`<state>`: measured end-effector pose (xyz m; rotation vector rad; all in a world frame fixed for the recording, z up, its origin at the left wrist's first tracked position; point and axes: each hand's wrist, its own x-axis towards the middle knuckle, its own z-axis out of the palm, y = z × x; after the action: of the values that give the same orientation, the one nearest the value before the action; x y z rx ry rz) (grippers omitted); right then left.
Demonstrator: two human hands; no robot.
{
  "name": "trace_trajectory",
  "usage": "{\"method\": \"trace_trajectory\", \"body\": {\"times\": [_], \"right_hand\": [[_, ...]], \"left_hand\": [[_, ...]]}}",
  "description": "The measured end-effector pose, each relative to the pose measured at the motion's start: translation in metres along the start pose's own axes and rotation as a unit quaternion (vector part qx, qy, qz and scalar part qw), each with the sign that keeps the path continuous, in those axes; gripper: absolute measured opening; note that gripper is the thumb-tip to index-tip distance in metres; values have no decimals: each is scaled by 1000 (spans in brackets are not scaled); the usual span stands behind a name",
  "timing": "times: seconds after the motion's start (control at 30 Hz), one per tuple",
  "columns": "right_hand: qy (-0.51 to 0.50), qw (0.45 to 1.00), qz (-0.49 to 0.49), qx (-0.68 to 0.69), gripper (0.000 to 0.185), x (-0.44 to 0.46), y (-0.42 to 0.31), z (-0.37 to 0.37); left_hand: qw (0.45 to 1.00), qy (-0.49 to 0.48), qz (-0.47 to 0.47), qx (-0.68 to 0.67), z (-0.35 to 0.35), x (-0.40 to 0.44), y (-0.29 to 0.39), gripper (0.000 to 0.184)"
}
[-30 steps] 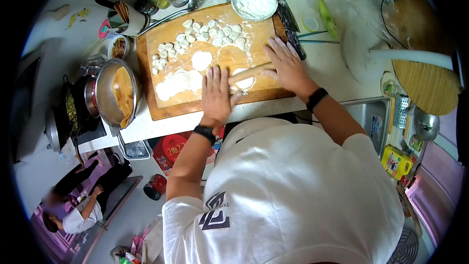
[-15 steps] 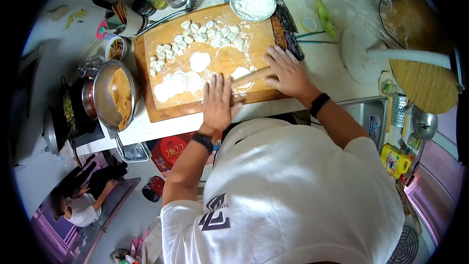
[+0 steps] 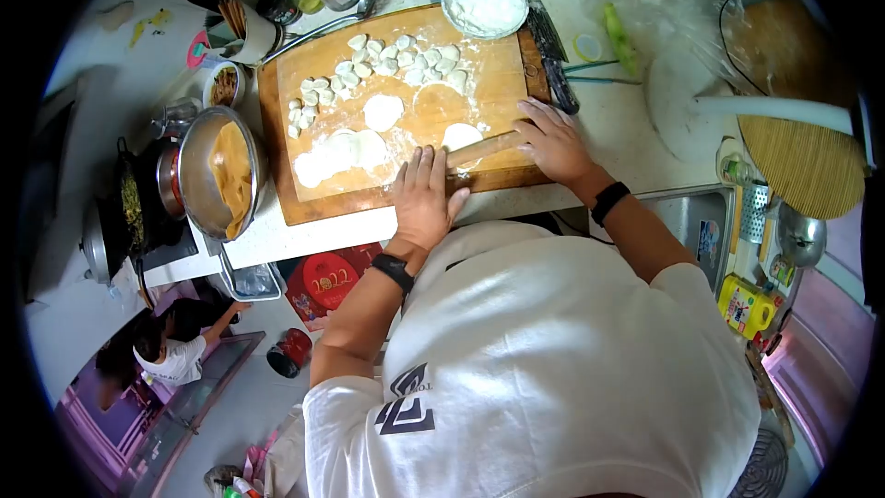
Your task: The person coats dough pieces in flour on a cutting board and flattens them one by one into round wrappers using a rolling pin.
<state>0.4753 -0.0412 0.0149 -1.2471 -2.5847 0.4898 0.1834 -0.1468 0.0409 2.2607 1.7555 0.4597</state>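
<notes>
A wooden rolling pin (image 3: 483,148) lies across a round dough wrapper (image 3: 461,136) near the front of the floured wooden board (image 3: 502,65). My left hand (image 3: 426,198) rests over the pin's left end, its fingers fairly straight. Over the right end curves my right hand (image 3: 556,143); both hands keep hold of the pin from above. Rolled wrappers (image 3: 341,155) overlap in a pile left of my left hand. One more flat dough round (image 3: 383,112) sits behind them. Several small dough pieces (image 3: 396,60) spread over the back of the board.
A flour bowl (image 3: 484,5) stands at the back edge. To the left are a metal basin (image 3: 198,207), a small bowl of food (image 3: 224,86) and a dark pan (image 3: 132,207). A sink (image 3: 682,217) is at right. Another person (image 3: 175,360) is at lower left.
Both hands and the rolling pin have shifted slightly in the view, along with the board as the camera moved. The other person at lower left has changed posture, one arm now stretched out.
</notes>
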Motion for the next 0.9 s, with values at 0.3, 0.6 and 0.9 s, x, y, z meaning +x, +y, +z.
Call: {"method": "trace_trajectory", "body": {"times": [0.3, 0.6, 0.9], "right_hand": [[82, 995, -41, 30, 30, -11, -28, -10], [36, 998, -7, 45, 34, -23, -42, 1], [52, 997, -32, 55, 34, -15, -49, 2]], "left_hand": [[991, 50, -126, -9, 43, 82, -16, 15], [976, 138, -159, 53, -15, 62, -84, 37], [997, 17, 17, 80, 23, 121, -53, 78]]}}
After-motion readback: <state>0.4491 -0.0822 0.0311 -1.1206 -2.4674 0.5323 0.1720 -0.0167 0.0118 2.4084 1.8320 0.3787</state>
